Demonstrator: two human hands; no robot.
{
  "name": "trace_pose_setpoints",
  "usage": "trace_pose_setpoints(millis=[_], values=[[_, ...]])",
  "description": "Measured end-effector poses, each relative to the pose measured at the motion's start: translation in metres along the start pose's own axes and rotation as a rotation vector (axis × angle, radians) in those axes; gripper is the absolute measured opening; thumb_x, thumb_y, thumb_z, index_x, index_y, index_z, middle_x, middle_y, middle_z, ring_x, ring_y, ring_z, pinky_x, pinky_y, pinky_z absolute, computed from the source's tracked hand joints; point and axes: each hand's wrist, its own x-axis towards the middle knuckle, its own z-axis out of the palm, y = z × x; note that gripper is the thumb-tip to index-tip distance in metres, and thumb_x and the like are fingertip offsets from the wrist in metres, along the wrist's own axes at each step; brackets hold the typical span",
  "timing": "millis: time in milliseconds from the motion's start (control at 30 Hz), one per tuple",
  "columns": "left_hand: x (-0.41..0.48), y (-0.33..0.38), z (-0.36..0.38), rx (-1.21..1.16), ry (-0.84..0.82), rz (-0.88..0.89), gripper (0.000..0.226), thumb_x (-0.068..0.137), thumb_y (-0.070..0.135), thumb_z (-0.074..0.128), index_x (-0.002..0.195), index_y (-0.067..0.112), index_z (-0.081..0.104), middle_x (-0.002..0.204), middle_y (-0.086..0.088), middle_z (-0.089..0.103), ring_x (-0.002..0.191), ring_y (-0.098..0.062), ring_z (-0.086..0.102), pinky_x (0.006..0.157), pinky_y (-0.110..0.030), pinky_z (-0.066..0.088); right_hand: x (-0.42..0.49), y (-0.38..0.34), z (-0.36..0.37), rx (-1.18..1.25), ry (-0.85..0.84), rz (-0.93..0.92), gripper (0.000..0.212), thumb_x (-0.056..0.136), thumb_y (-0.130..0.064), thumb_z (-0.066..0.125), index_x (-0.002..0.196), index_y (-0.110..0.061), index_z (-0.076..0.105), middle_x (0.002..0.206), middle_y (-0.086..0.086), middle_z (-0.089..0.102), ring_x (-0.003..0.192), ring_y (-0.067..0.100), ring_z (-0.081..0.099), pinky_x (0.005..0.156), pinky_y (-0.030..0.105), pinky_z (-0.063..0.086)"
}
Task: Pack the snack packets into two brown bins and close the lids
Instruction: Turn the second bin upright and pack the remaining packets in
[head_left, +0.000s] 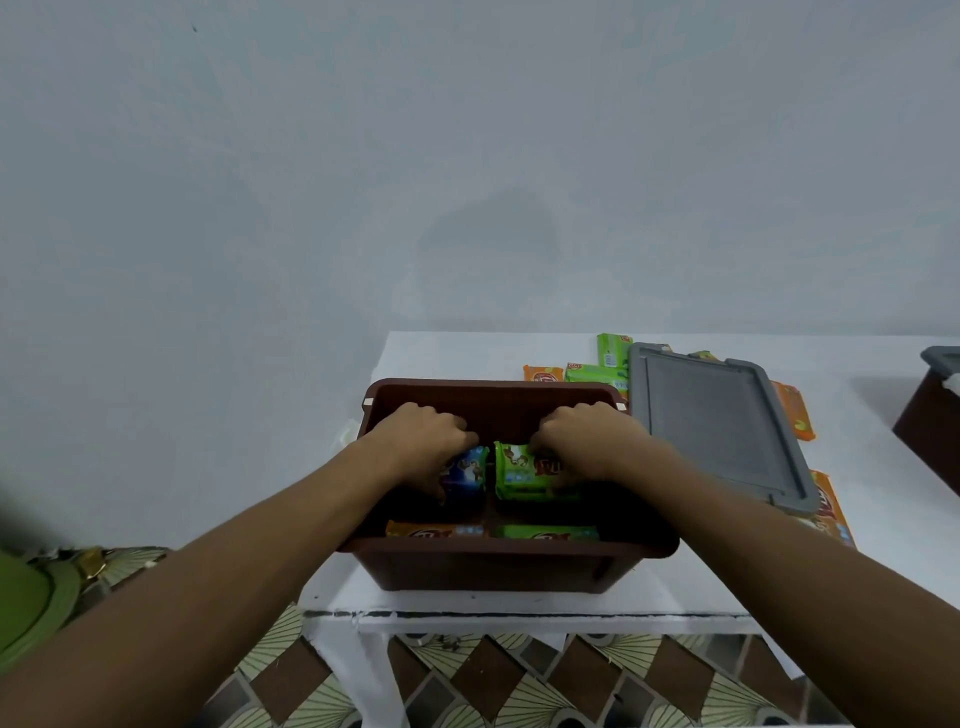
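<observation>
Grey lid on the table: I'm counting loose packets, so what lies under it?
The grey lid rests on orange packets poking out along its right edge. Whatever lies fully beneath it is hidden.

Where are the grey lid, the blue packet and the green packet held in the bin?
grey lid (711, 415), head view, on its flat middle panel.
blue packet (467, 473), head view, on its printed front face.
green packet (514, 475), head view, on its front's left part.

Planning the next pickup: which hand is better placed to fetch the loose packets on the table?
Likely the right hand: the loose packets lie right of the brown bin, by the grey lid.
</observation>
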Motion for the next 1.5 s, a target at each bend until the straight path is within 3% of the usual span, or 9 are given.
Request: trace_pose_setpoints(millis=[233, 500, 667, 767, 833, 1000, 1133, 1367, 1500], values=[[0.003, -0.001, 0.002, -0.028, -0.030, -0.028, 0.076, 0.070, 0.046, 0.079, 0.135, 0.022, 0.046, 0.125, -0.002, 0.055, 0.103, -0.028, 0.059, 0.068, -0.037, 0.041, 0.003, 0.002, 0.006, -0.086, 0.084, 0.024, 0.057, 0.077, -0.044, 0.074, 0.128, -0.028, 0.053, 0.112, 0.002, 0.065, 0.096, 0.026, 0.064, 0.070, 0.035, 0.048], [0.003, -0.006, -0.002, -0.033, -0.072, -0.052, 0.067, 0.068, 0.062, 0.074, 0.118, 0.020, 0.058, 0.111, -0.003, 0.059, 0.096, -0.024, 0.059, 0.069, -0.034, 0.046, -0.003, 0.004, -0.001, -0.025, 0.010, 0.036, 0.051, 0.083, -0.056, 0.064, 0.121, -0.023, 0.061, 0.107, 0.001, 0.065, 0.093, 0.021, 0.062, 0.076, 0.035, 0.051], [0.005, -0.006, -0.014, -0.206, 0.045, -0.058, 0.028, 0.084, 0.056, 0.060, 0.088, 0.029, 0.058, 0.086, 0.008, 0.055, 0.075, -0.014, 0.051, 0.060, -0.030, 0.039, -0.039, 0.023, -0.004, 0.438, 0.266, 0.010, 0.028, 0.094, -0.031, 0.059, 0.122, -0.025, 0.063, 0.117, -0.007, 0.067, 0.104, 0.009, 0.060, 0.090, 0.028, 0.048], [0.015, 0.011, -0.036, -0.296, 0.206, -0.011, 0.024, 0.089, 0.051, 0.056, 0.080, 0.029, 0.053, 0.073, 0.011, 0.054, 0.068, -0.009, 0.051, 0.055, -0.028, 0.038, -0.071, 0.051, 0.008, 0.595, 0.518, 0.106, 0.027, 0.094, -0.021, 0.059, 0.120, -0.022, 0.065, 0.119, -0.008, 0.065, 0.104, 0.002, 0.054, 0.086, 0.016, 0.040], [0.023, 0.026, -0.052, -0.345, 0.316, 0.012, 0.023, 0.090, 0.048, 0.055, 0.079, 0.029, 0.051, 0.069, 0.011, 0.053, 0.065, -0.008, 0.050, 0.052, -0.027, 0.036, -0.095, 0.075, 0.022, 0.636, 0.580, 0.208, 0.028, 0.094, -0.011, 0.056, 0.120, -0.017, 0.064, 0.118, -0.002, 0.066, 0.104, 0.008, 0.056, 0.087, 0.025, 0.043], [0.057, 0.080, -0.090, -0.376, 0.479, 0.066, 0.016, 0.091, 0.041, 0.055, 0.089, 0.026, 0.056, 0.085, 0.014, 0.056, 0.078, -0.012, 0.051, 0.061, -0.031, 0.041, -0.170, 0.132, 0.083, 0.625, 0.399, 0.444, 0.033, 0.092, -0.005, 0.052, 0.121, -0.015, 0.062, 0.125, 0.008, 0.062, 0.111, 0.024, 0.058, 0.089, 0.029, 0.046], [0.089, 0.135, -0.113, -0.441, 0.497, 0.119, 0.013, 0.089, 0.035, 0.056, 0.088, 0.022, 0.058, 0.088, 0.009, 0.056, 0.085, -0.014, 0.053, 0.066, -0.033, 0.043, -0.217, 0.152, 0.132, 0.593, 0.246, 0.518, 0.045, 0.090, -0.032, 0.063, 0.131, -0.021, 0.050, 0.129, 0.005, 0.057, 0.103, 0.016, 0.055, 0.083, 0.025, 0.043], [0.136, 0.237, -0.114, -0.386, 0.142, 0.087, 0.024, 0.091, 0.038, 0.054, 0.103, 0.020, 0.063, 0.109, -0.002, 0.060, 0.098, -0.021, 0.057, 0.083, -0.040, 0.050, -0.251, 0.162, 0.178, 0.447, 0.305, 0.461, 0.068, 0.081, -0.056, 0.066, 0.138, -0.033, 0.038, 0.143, -0.009, 0.046, 0.114, 0.015, 0.057, 0.091, 0.034, 0.048], [0.148, 0.279, -0.096, -0.378, 0.098, 0.023, 0.042, 0.095, 0.030, 0.053, 0.133, 0.014, 0.053, 0.136, -0.005, 0.045, 0.126, -0.024, 0.040, 0.102, -0.041, 0.041, -0.268, 0.177, 0.190, 0.263, 0.384, 0.470, 0.060, 0.083, -0.061, 0.059, 0.132, -0.028, 0.049, 0.136, -0.007, 0.049, 0.106, 0.017, 0.059, 0.086, 0.039, 0.046]])
